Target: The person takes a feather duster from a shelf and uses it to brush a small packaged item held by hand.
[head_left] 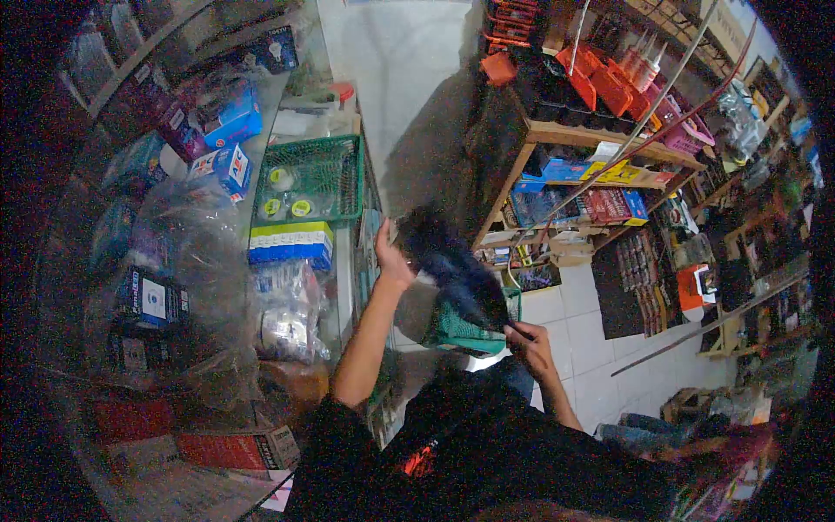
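A dark feather duster (465, 283), bushy and blurred at its far end, slants across in front of my body. My right hand (532, 350) is closed around its thin handle at the near end. Beside the bushy end, my left hand (394, 261) is raised with its fingers stretched out and its palm turned towards the feathers; whether it touches them I cannot tell. Left of that hand is a green mesh basket (352, 178) with a few round yellow-labelled items in it. Below the duster, a teal basket (470, 331) is partly hidden.
On my left, a glass counter holds blue-and-white boxes (228, 170), a blue-yellow box row (291, 245) and plastic-wrapped goods (291, 313). To my right stands a wooden shelf (565, 132) with orange bins (609, 83). Thin rods (644, 122) cross in front of it.
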Motion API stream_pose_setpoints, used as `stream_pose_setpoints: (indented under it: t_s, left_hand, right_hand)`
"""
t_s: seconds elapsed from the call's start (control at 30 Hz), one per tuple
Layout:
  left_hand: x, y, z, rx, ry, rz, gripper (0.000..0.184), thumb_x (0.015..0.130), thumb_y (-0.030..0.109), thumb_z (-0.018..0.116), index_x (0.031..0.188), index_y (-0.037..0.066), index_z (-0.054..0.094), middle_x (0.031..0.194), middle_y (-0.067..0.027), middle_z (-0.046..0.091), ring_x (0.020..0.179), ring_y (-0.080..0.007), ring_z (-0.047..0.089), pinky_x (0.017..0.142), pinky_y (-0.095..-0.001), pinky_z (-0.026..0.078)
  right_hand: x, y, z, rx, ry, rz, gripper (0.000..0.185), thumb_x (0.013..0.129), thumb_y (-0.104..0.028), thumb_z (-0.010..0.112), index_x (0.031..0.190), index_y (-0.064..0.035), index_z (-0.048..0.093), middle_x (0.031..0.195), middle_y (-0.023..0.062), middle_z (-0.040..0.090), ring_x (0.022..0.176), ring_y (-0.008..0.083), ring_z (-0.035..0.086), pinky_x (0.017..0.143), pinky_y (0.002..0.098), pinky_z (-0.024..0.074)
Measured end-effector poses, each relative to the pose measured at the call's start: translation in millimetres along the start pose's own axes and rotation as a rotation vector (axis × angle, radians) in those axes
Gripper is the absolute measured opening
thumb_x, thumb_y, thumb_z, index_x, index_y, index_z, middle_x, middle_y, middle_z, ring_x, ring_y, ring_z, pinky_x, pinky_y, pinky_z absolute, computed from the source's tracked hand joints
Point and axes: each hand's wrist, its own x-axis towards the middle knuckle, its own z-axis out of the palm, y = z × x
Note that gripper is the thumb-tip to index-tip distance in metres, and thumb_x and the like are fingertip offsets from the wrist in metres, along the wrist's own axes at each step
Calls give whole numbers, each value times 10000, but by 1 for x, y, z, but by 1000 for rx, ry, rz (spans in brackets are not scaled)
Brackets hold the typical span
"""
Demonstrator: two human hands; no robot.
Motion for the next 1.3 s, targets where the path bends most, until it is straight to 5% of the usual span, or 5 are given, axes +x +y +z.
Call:
stream_pose_setpoints:
  t_s: [0.5,0.6,0.63,0.73,1.3]
  left_hand:
    - [10,1,-25,81,-478,-97,776,866,626,397,1356,28,462,1311,-156,556,1163,-338,555,1032,-580,354]
    - [4,0,-8,84,5,47,773,868,627,390,1350,29,474,1316,-158,552,1170,-342,550,1033,-570,361]
    - [0,3,-10,-408,-624,-233,756,871,621,389,1335,35,499,1307,-153,561,1170,-345,549,1044,-525,374]
    - [1,-4,0,42,60,42,755,862,625,396,1304,27,526,1282,-176,571,1156,-356,552,1032,-510,391]
    - [-2,4,-18,-197,-362,-210,690,860,611,437,1227,50,600,1211,-143,626,1109,-325,583,998,-450,430]
  right_hand:
    - [-12,-30,8,43,-83,58,280,906,-210,652,675,-60,600,564,-50,461,478,45,377,438,240,253]
    - [-13,-38,12,227,9,84,262,900,-200,656,688,-53,614,571,-45,476,487,45,390,447,237,265]
    - [-13,-34,11,205,-8,89,252,899,-199,657,700,-49,620,574,-44,481,487,45,393,448,236,266]
    - [-8,-22,3,119,-83,88,231,898,-198,657,729,-41,636,580,-43,490,488,45,399,449,234,267]
    - [-6,13,18,138,163,113,266,914,-227,644,728,-37,636,576,-46,491,502,44,396,462,236,285]
